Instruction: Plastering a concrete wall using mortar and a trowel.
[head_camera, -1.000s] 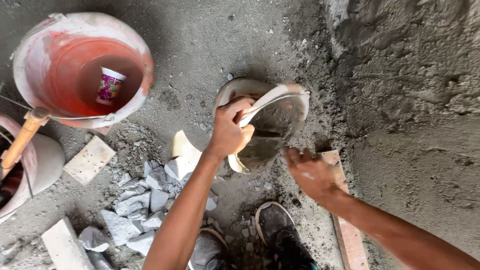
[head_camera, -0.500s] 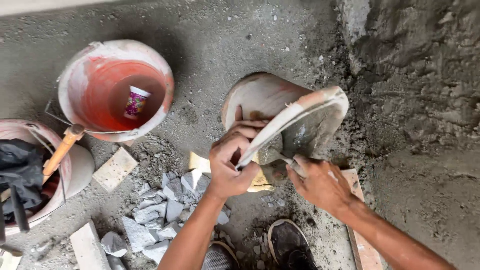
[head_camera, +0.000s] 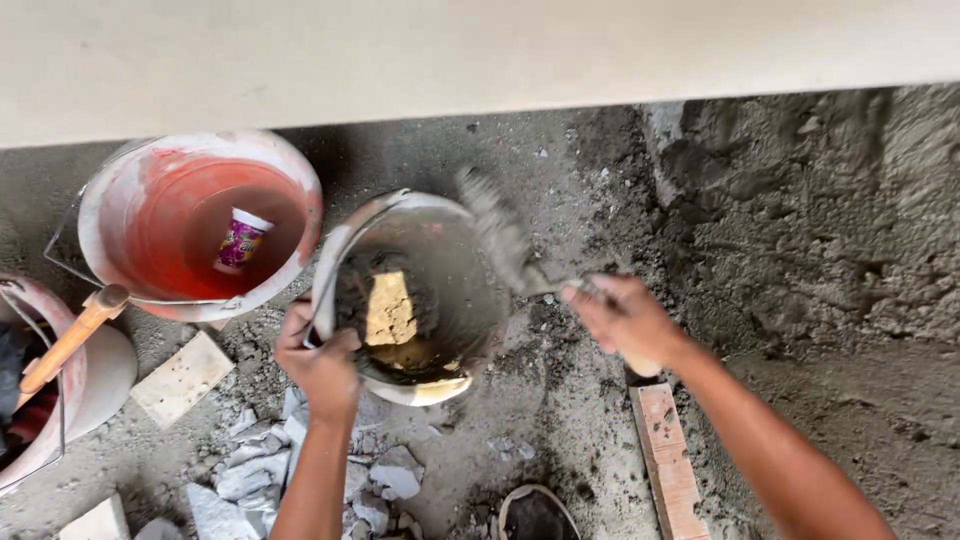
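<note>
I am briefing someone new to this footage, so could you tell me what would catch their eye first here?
Most striking is the grey mortar bucket at centre, gripped at its rim by the left hand, while the right hand holds a mortar-caked trowel over it. Next, upper left, is the red bucket with a small printed cup inside. A heap of wet mortar fills the right side.

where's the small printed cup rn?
In the head view, upper left: the small printed cup stands inside the orange-red bucket, just left of the mortar bucket that the left hand grips by the rim.
</note>
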